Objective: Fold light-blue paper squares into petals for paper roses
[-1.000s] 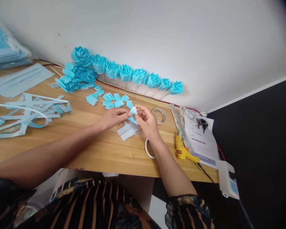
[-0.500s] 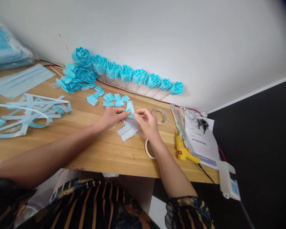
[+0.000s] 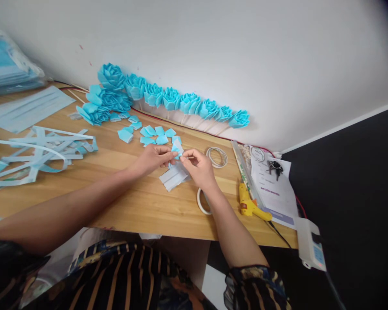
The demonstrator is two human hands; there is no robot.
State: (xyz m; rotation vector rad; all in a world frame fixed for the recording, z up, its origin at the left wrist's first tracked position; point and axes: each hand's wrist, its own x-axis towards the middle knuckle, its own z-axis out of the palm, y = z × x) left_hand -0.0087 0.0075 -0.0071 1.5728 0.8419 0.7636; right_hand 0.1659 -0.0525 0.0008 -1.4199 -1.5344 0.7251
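Note:
Between my two hands is a small folded blue-and-white fabric petal (image 3: 177, 147). My left hand (image 3: 157, 156) pinches its left side with thumb and fingers. My right hand (image 3: 199, 167) pinches its lower right edge, fingertips close to the left thumb. Just below them on the table lie pale cut pieces of mask fabric (image 3: 173, 177). Several finished folded blue petals (image 3: 162, 139) are spread beyond my hands. A white tape roll (image 3: 200, 201) lies partly hidden under my right wrist.
Blue fabric flowers (image 3: 190, 103) on sticks lean along the wall. Cut strips (image 3: 48, 148), a flat sheet (image 3: 29, 110) and bagged masks (image 3: 11, 64) are at left. At right are another tape roll (image 3: 217, 157), a yellow glue gun (image 3: 247, 202), papers (image 3: 271, 183), keys (image 3: 275, 168) and a power strip (image 3: 310, 243).
My right fingertips have shifted slightly down along the petal, and its white face now shows at a different angle. My left hand stays nearly in place.

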